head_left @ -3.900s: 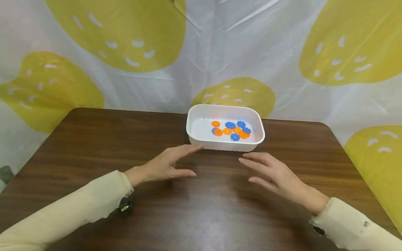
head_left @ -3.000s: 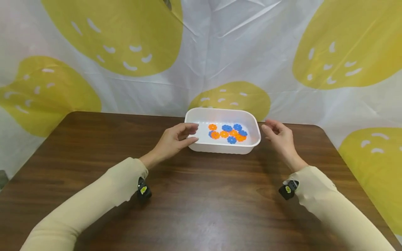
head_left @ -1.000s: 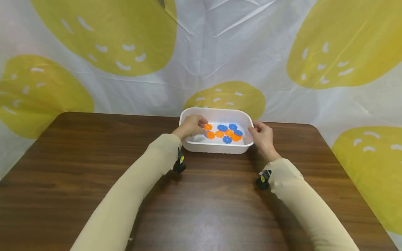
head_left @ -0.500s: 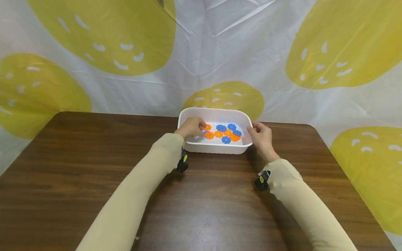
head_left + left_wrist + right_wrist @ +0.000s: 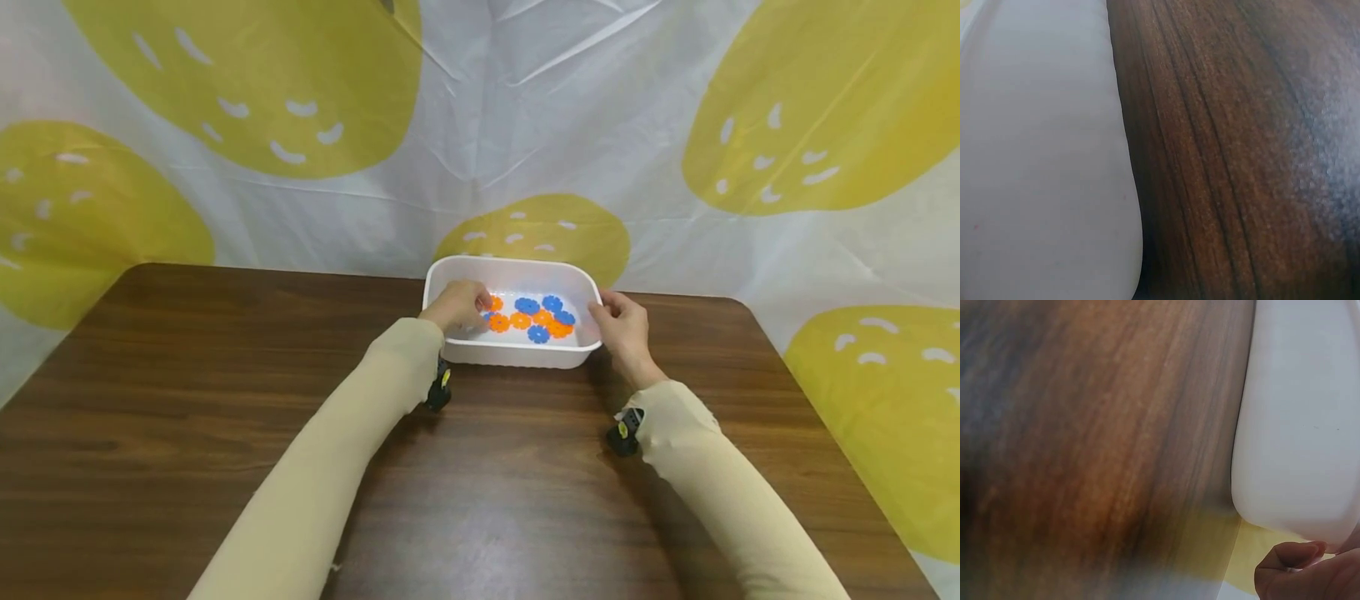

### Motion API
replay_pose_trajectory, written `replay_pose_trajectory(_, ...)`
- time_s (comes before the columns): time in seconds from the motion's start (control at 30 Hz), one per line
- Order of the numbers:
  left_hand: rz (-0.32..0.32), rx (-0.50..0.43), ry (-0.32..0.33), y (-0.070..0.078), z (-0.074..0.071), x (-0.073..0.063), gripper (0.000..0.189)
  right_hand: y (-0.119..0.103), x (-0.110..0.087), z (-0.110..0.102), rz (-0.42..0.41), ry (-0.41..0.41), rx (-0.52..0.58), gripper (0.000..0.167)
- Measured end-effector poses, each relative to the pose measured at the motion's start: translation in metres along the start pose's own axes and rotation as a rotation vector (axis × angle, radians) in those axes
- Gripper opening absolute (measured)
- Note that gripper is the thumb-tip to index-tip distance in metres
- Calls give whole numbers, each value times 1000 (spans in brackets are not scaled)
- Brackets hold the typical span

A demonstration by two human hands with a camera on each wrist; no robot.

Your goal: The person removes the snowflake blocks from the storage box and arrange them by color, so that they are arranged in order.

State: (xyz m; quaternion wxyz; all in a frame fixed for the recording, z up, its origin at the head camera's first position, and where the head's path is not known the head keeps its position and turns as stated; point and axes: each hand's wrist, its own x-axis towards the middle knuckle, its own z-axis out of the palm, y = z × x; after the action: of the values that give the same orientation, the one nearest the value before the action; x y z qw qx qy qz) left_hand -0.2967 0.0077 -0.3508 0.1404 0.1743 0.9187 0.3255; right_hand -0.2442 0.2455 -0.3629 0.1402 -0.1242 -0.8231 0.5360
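Observation:
A white plastic bin point(image 5: 517, 356) stands near the table's back edge. In it lie several flower-shaped plastic discs, among them an orange disc point(image 5: 498, 322) and a blue disc point(image 5: 538, 334). My left hand point(image 5: 459, 305) reaches over the bin's left side, fingers bent beside the leftmost discs; whether it pinches one is hidden. My right hand point(image 5: 624, 327) grips the bin's right rim between thumb and fingers. In the left wrist view only the bin's wall point(image 5: 1047, 137) and wood show. Curled fingers of the right hand point(image 5: 1304, 572) appear at the bin's corner in the right wrist view.
The dark wooden table point(image 5: 495, 475) spreads out in front of the bin. Right behind its far edge hangs a white curtain point(image 5: 540, 125) with large yellow shapes. Black wrist cameras sit under both cuffs, the right camera point(image 5: 625, 432) low over the table.
Both hands have come forward from the table's middle: the left into the bin's left end, the right onto its right rim. Over the last half second they barely move.

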Motion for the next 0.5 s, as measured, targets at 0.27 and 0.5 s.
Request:
replay_pose_trajectory(0.27, 6, -19, -3, 2, 2, -1, 33, 0, 0, -2, 9, 2, -9, 33)
replay_pose_trajectory(0.5, -4, -41, -9, 1, 3, -1, 34, -1, -1, -2, 11, 9, -4, 33)
